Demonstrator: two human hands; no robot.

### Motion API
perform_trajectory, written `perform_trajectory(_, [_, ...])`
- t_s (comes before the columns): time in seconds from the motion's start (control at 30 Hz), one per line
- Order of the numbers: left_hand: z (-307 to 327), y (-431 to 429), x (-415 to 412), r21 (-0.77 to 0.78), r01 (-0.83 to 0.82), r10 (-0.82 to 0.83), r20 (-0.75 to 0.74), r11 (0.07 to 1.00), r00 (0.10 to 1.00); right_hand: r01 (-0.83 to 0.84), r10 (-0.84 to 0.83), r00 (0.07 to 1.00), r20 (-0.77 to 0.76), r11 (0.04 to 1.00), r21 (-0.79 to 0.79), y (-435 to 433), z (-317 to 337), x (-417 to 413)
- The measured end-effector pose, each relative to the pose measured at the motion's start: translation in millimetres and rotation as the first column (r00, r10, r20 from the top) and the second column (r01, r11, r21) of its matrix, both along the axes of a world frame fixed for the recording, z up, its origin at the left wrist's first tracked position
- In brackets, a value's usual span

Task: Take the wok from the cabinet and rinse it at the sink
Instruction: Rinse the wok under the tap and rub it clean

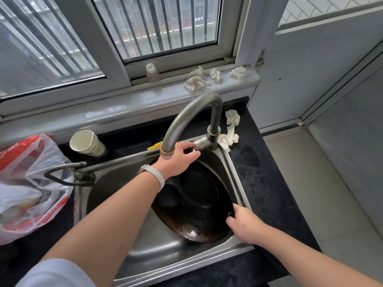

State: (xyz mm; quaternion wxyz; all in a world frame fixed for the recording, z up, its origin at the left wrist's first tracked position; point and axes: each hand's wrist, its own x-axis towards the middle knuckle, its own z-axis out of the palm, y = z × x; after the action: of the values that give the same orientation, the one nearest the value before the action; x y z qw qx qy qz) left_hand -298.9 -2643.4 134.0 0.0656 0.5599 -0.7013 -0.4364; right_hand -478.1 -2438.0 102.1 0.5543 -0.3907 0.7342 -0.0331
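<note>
1. Head view: the dark round metal wok (pixel 199 201) lies tilted in the stainless steel sink (pixel 145 251), towards the basin's 3 o'clock side.
2. The right hand (pixel 242 222) grasps the wok's rim at 4 o'clock, fingers curled over it.
3. The left hand (pixel 178 160) closes round the small metal tap handle (pixel 198 145) at 12 o'clock, below the grey curved metal tap (pixel 186 117).
4. A red-and-white plastic bag (pixel 27 183) sits on the black worktop (pixel 259 179) at 9 o'clock.

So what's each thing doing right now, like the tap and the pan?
Tap, no water coming out of the spout.
Wok, tilted in the sink.
Left hand, gripping the tap's handle.
Right hand, gripping the wok's rim.
Paper cup, lying on its side.
Tissues, crumpled.
</note>
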Motion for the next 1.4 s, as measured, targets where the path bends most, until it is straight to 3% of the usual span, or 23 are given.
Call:
perform_trajectory(0.53, [-9.1, -5.8, 27.2, 0.018, 0.060, -0.058, -0.079, 0.998, 0.995, -0.033, 0.033, 0.999, 0.013, 0.999, 0.017, -7.3, 7.4, 6.0])
perform_trajectory(0.7, [12.9, 2.3, 51.5, -0.001, -0.068, 0.068, -0.102, 0.998, 0.992, -0.049, 0.048, 0.998, 0.040, 0.998, 0.025, -14.8, 10.1, 13.4])
perform_trajectory(0.9, [10.8, 9.1, 113.6, -0.133, -0.230, 0.230, -0.017, 0.964, 0.973, -0.006, -0.003, 0.991, 0.134, 0.998, 0.066, -27.8, 22.0, 28.6])
perform_trajectory(1.03, [-1.6, 26.8, 162.3, -0.066, -0.287, 0.289, 0.030, 0.956, 0.957, -0.026, 0.019, 0.988, 0.153, 0.998, 0.050, -33.2, 33.1, 34.2])
perform_trajectory(1.4, [-13.8, 84.0, 207.5, 0.039, -0.484, 0.485, -0.114, 0.874, 0.867, -0.108, 0.105, 0.976, 0.191, 0.994, 0.007, -36.7, 55.9, 48.0])
